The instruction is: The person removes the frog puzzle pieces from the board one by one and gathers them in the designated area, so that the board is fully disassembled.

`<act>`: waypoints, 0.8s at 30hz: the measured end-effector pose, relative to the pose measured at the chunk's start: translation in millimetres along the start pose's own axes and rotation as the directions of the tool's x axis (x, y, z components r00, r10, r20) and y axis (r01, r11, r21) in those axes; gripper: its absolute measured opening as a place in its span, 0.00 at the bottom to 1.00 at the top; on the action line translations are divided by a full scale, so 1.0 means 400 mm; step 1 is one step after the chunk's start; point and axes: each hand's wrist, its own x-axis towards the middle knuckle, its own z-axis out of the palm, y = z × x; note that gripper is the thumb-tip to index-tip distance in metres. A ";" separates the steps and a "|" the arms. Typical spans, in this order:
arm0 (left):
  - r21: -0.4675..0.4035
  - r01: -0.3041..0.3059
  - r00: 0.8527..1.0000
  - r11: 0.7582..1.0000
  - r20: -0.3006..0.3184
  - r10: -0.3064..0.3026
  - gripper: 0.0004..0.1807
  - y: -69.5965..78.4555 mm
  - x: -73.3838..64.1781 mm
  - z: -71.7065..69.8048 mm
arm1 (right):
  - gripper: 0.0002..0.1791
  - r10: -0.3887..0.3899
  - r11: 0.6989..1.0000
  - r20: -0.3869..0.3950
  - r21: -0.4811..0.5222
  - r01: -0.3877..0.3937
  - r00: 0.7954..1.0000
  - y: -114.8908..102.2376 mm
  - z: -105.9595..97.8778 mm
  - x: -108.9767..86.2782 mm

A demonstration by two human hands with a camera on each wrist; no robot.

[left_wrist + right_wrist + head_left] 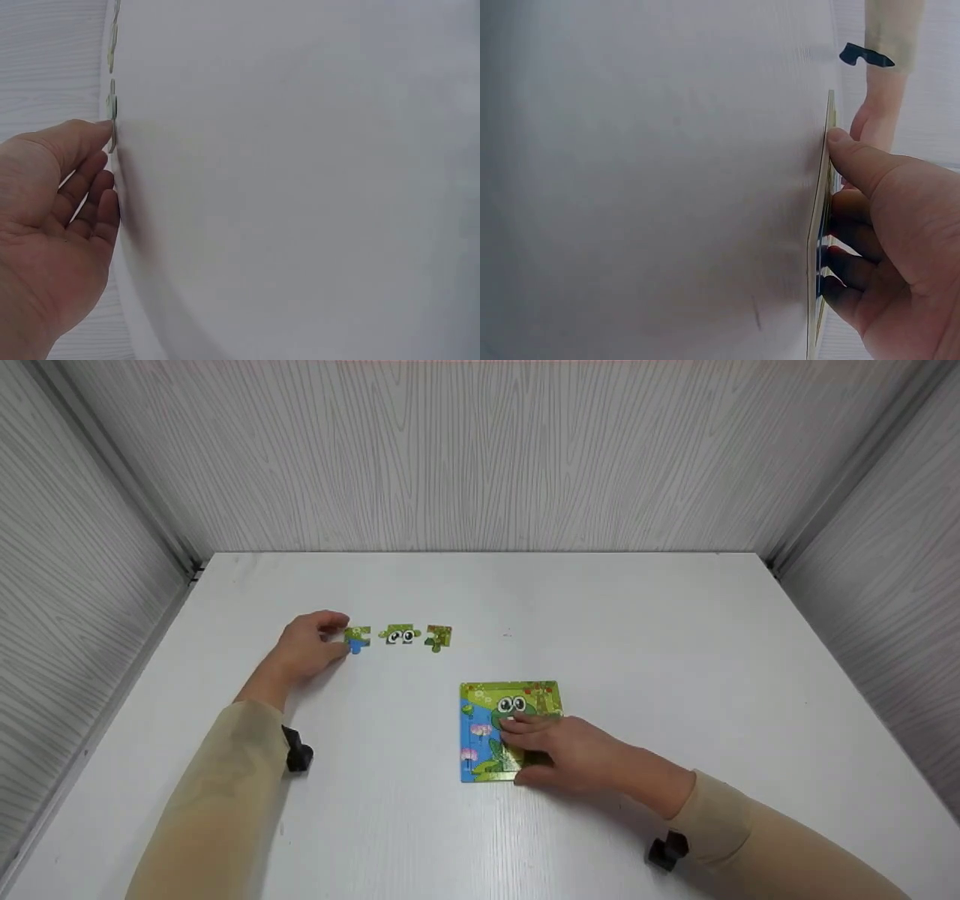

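My left hand reaches to a small puzzle piece, green above and blue below, lying on the white table. Thumb and index finger grip its left side; the left wrist view shows the thumb against it, almost edge-on. To its right lie a piece with two cartoon eyes and a green piece. My right hand rests on a square frog puzzle board, fingers across the picture, thumb at the near edge. Part of the board is hidden under this hand. The right wrist view shows its rim from the side.
Pale wood-grain panels close off the back and both sides of the white table. Black wrist mounts sit on both sleeves. The puzzle board lies nearer to me than the row of pieces.
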 end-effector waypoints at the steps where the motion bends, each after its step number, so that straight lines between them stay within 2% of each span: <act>1: -0.003 -0.001 1.000 1.000 0.000 0.001 0.30 0.000 -0.001 -0.001 | 0.36 -0.002 1.000 -0.002 -0.001 0.002 1.000 0.000 0.000 0.000; 9: -0.016 0.008 1.000 1.000 -0.010 -0.008 0.29 0.025 -0.018 -0.009 | 0.36 -0.002 1.000 -0.003 0.002 0.002 1.000 -0.003 -0.002 -0.001; 18: -0.005 -0.109 0.994 0.994 -0.009 0.109 0.29 0.103 -0.055 -0.007 | 0.36 0.016 1.000 0.003 -0.013 -0.016 1.000 -0.007 -0.002 0.002; 21: -0.005 -0.162 0.987 0.987 0.004 0.162 0.28 0.144 -0.073 0.007 | 0.37 0.027 0.999 0.008 -0.022 -0.027 1.000 -0.008 -0.003 0.002; 24: -0.006 -0.233 0.972 0.973 0.023 0.233 0.27 0.191 -0.094 0.028 | 0.37 0.033 0.999 0.014 -0.044 -0.033 0.999 -0.008 -0.003 0.002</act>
